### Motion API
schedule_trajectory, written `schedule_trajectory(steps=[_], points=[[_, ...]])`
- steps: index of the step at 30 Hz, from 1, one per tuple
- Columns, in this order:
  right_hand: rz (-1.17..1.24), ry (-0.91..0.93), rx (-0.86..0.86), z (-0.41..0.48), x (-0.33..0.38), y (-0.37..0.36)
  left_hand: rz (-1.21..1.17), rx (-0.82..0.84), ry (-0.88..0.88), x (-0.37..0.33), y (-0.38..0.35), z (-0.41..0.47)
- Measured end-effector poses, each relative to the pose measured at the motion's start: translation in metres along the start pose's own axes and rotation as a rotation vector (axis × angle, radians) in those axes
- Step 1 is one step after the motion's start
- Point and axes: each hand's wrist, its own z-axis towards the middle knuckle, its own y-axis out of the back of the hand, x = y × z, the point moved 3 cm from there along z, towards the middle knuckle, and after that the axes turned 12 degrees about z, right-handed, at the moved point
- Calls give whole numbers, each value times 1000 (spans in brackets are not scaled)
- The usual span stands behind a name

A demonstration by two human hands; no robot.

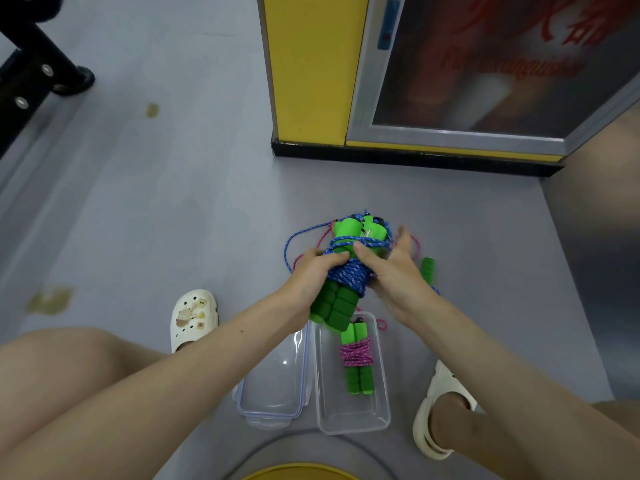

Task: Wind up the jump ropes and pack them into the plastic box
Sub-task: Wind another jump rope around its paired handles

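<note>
Starting at lower centre-left: the clear lid (273,375) is lying off on the floor, just beside the plastic box (353,422), so the box is standing open and ready.

Moving right, my left hand (311,271) is gripping the blue jump rope (346,277) at mid-frame, fingers curled round the wound middle of the bundle and the green foam handles sticking out above and below. Most of the blue cord is sitting in tight turns, but a loose loop (289,245) is hanging out to the left – so this winding is not finished yet.

Below it, in the box, a pink-wound jump rope (358,358) is lying flat along the box's length, fully wrapped. That's one packed, I'd judge.

On to my right hand (393,271) – the thumb is pressing across the front of the upper blue turns and the fingers are reaching up behind the bundle, fairly straight. Whether they are also pinching the cord's tail, I can't tell.

Furthest right, a green handle (428,268) is lying on the floor with pink cord (417,245) running near it; that looks like another rope waiting its turn.

What's left, by my reckoning: tuck in the blue slack, drop this bundle into the box, then wind the loose one.
</note>
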Motion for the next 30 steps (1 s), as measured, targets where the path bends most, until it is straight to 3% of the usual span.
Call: schedule_trajectory(steps=[7,11,14,18,23,30], points=[[-154,-3,44,-3,-10,1,44,-94,-28,2,-4,10],[-227,-13,30,-3,-9,6,677,-389,-395,-9,4,18],[-219,-19,47,-5,-10,5,751,-306,-474,-15,8,17],[-295,33,25,-2,-7,5,969,-327,-493,-19,12,15],[-410,64,42,-3,-7,3,1005,-250,-489,-20,10,14],[-455,106,13,-3,0,1,708,-160,-303,-18,10,17]])
